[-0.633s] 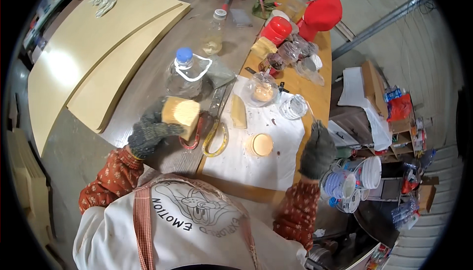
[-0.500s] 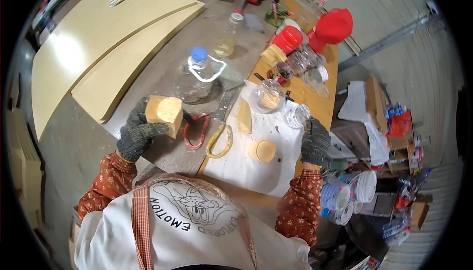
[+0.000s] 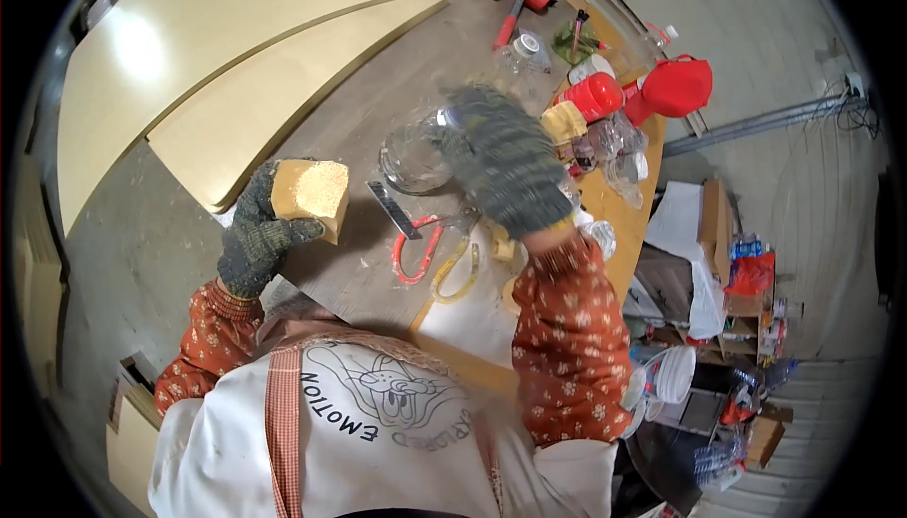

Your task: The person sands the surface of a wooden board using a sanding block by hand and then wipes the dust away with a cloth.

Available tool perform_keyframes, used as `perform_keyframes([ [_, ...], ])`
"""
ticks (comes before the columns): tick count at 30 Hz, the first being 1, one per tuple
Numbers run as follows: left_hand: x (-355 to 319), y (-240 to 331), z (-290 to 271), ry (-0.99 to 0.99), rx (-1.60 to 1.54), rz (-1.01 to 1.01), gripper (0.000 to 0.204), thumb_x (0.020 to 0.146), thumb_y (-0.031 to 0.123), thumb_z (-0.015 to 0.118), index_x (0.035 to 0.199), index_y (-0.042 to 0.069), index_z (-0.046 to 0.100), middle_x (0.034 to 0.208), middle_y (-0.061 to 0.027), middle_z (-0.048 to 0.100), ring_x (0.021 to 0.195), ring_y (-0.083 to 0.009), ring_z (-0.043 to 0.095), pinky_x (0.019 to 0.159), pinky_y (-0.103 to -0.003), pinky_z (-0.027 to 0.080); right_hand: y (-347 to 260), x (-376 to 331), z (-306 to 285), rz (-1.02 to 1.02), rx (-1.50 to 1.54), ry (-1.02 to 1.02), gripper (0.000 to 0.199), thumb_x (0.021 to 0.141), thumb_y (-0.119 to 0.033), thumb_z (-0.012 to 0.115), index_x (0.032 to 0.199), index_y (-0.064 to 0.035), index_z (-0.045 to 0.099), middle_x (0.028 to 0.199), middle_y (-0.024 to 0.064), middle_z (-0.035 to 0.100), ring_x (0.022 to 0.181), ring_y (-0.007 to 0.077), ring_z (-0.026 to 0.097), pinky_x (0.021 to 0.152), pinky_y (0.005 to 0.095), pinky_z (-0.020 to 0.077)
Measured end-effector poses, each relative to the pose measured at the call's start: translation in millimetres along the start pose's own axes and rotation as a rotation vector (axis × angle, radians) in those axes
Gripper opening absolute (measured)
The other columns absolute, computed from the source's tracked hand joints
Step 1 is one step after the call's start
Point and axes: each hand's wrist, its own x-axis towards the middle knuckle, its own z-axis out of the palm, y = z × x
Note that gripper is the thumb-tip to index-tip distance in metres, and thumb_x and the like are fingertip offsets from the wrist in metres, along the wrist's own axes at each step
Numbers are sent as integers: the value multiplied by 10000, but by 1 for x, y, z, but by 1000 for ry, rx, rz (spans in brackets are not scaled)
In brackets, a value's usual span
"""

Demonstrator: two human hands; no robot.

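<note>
Head view, looking down on a grey workbench (image 3: 378,121). The left hand (image 3: 255,234), in a dark knitted glove, is closed around a yellow sponge block (image 3: 312,195), held just above the near-left part of the bench; half a second earlier it gripped the same block in much the same place, so this hold is unchanged. The right hand (image 3: 505,164), also gloved, has changed most: a moment ago it rested low at the right edge of the white sheet (image 3: 463,319), and it is now raised and motion-blurred over the middle of the bench, above a clear plastic bottle (image 3: 416,154) lying on its side. Whether its fingers are spread or closed on anything cannot be told through the blur. In judgement, the work is passing from the sheet toward the bottle, while the sponge waits in the other hand. Containers: the lying bottle appears empty, though glare makes this uncertain; a second clear bottle (image 3: 520,55) stands farther back, its contents unreadable; a red jar (image 3: 593,97) and a red cap-like object (image 3: 675,88) sit at the far right, beside crumpled clear plastic (image 3: 614,145). Red-handled scissors (image 3: 420,244) and yellow-handled scissors (image 3: 458,267) lie side by side near the sheet. Two pale boards (image 3: 236,64) lie to the left.
</note>
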Motion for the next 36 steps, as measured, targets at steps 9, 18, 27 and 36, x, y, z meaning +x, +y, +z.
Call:
perform_keyframes([
  [9,21,-27,-49,-55,82,-51,798,566,133,844,1244,11,441,1168,-110,562,1083,-212,552,923,-321,466,-30,-29,-96,531,16,46,329,755,1,644,1082,-32,629,1049,108,646,979,242,603,883,356,452],
  [18,67,1,5,-423,191,-94,791,582,128,863,1244,23,443,1198,-128,567,1098,-207,554,941,-336,462,-70,-131,-165,1100,-175,37,284,823,-65,639,1100,-10,607,1028,130,645,931,232,613,840,338,472],
  [27,62,17,51,-541,142,-175,633,658,41,798,1212,30,493,1159,-81,591,1075,-165,559,930,-312,457,-74,-161,-134,1094,-216,-145,261,841,-148,633,1082,-49,623,1017,141,635,955,299,594,862,382,450],
  [36,8,13,50,-126,-108,-160,612,728,46,745,1256,16,436,1169,-93,569,1053,-184,565,875,-320,494,-118,-99,-117,624,-426,-64,307,797,-167,667,1082,-63,620,1067,125,636,1018,288,588,846,379,466],
])
